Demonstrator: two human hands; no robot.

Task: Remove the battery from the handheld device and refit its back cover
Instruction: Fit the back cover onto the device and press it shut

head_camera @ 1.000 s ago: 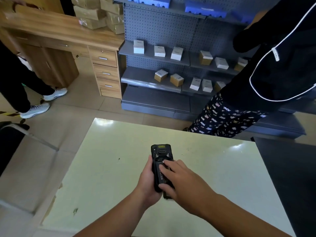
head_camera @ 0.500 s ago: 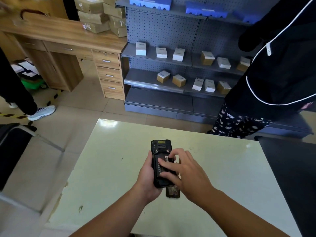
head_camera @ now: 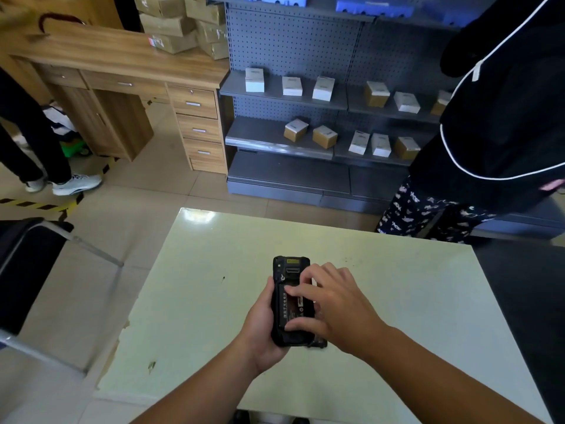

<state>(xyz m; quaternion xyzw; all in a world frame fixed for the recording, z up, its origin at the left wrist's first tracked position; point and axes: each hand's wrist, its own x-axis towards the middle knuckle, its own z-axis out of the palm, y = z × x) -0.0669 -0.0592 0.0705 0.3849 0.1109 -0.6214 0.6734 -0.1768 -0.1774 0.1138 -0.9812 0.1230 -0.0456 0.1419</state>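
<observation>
A black handheld device (head_camera: 290,269) is held back side up over the pale green table (head_camera: 397,286). My left hand (head_camera: 260,328) grips its left edge and lower end. The back is uncovered, and the black battery (head_camera: 293,310) with printed labels shows in its bay. My right hand (head_camera: 333,304) pinches the battery, forefinger at its upper end and thumb at its lower end. A dark piece, seemingly the back cover (head_camera: 318,343), lies on the table just under the device's lower right corner, mostly hidden.
A person in dark clothes (head_camera: 504,133) stands at the table's far right corner. Another person's legs (head_camera: 39,148) are at the left by a wooden desk (head_camera: 122,62). Grey shelves (head_camera: 305,96) with small boxes stand behind. A black chair (head_camera: 27,261) sits left of the table.
The back cover has come off the device and now lies under it on the table. My right hand has moved onto the exposed battery and closed its forefinger and thumb on the two ends.
</observation>
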